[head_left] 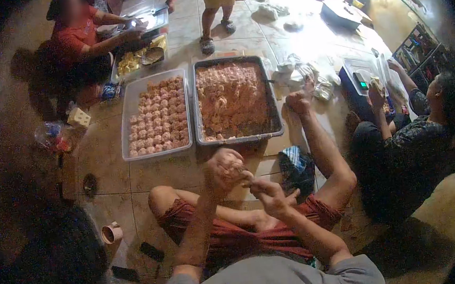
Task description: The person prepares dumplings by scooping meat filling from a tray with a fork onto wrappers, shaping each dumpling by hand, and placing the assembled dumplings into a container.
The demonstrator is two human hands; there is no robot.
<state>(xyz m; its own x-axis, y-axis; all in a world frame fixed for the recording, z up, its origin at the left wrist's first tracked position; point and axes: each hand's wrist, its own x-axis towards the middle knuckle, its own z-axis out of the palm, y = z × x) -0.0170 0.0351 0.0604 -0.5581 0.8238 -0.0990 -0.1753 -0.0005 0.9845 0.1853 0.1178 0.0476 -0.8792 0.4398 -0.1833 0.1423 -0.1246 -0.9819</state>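
Note:
My left hand (220, 171) is closed around a lump of pinkish ground meat mixture (232, 167), held in front of the dark tray. Close beside it, my right hand (269, 195) has its fingers pinched together, their tips reaching toward the lump. Whatever sits between those fingers is too small to make out. Beyond both hands stands a dark rectangular tray (279, 121) with a large mass of the same meat mixture (231, 95). To its left, a translucent plastic tray (128, 118) holds rows of shaped meatballs (158, 121).
A dark cloth (295, 171) lies right of my hands. Co-workers sit at far left (74, 33) and right (426, 119), the latter near a scale (362, 85). Someone stands beyond the trays. A mug (112, 233) and phone-like dark objects (151, 251) lie at lower left.

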